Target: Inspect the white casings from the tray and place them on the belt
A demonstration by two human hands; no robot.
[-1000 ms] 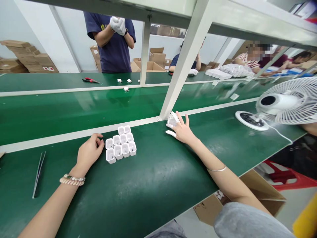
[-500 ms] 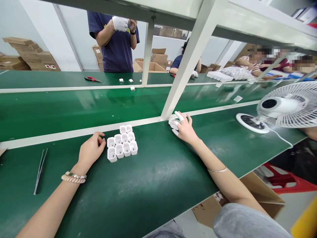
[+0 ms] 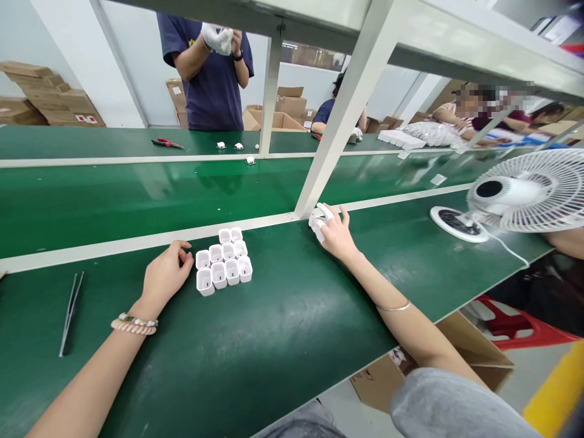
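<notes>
My left hand [image 3: 166, 272] rests on the green bench with its fingers loosely curled and nothing visible in them. Just right of its fingertips stand several small white open-topped plastic cups [image 3: 219, 274], grouped in uneven rows. Dark slots or marks show inside several of them. My right hand [image 3: 336, 231] is at the foot of the slanted post, with white covers on some fingers. Those fingers are bent together around a small whitish thing [image 3: 314, 222], which blends with the covers and is mostly hidden.
Metal tweezers [image 3: 71, 313] lie at the left. A white fan [image 3: 511, 191] stands at the right, and a pale post [image 3: 340, 115] rises from the bench divider. Across the bench are red-handled pliers [image 3: 166, 143], small white parts [image 3: 250, 160] and a co-worker in a dark shirt [image 3: 212, 91].
The fingers of my right hand have drawn closer together by the post. My left hand stays beside the cups. The whole view has shifted slightly.
</notes>
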